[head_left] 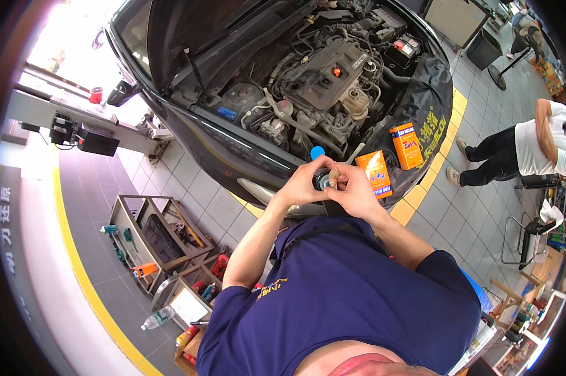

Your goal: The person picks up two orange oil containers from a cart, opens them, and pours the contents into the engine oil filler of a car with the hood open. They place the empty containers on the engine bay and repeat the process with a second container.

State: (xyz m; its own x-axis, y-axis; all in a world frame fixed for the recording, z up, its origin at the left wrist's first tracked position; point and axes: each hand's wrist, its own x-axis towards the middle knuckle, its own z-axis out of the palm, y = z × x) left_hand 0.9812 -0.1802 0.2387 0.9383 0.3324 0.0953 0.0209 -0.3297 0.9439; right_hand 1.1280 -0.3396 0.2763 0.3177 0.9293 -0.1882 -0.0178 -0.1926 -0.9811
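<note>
Orange cartons (2) (pixel 406 146), head view, rest on blk. bumper cover (pixel 426 88); hood (pixel 214 31) up, engine (pixel 325 75) exposed. Small dark container (pixel 321 183) betw. L hand (pixel 300 182) & R hand (pixel 355 191), both curled round it; handling apparently unfinished, contents unclear. Room: grey-tiled floor (pixel 477 225), tool cart (pixel 131 229) at L.

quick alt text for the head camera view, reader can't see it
A person's left hand and right hand hold a small dark round item at the front of a dark car, its hood raised over the engine. Two orange boxes sit just right of the hands.
</note>
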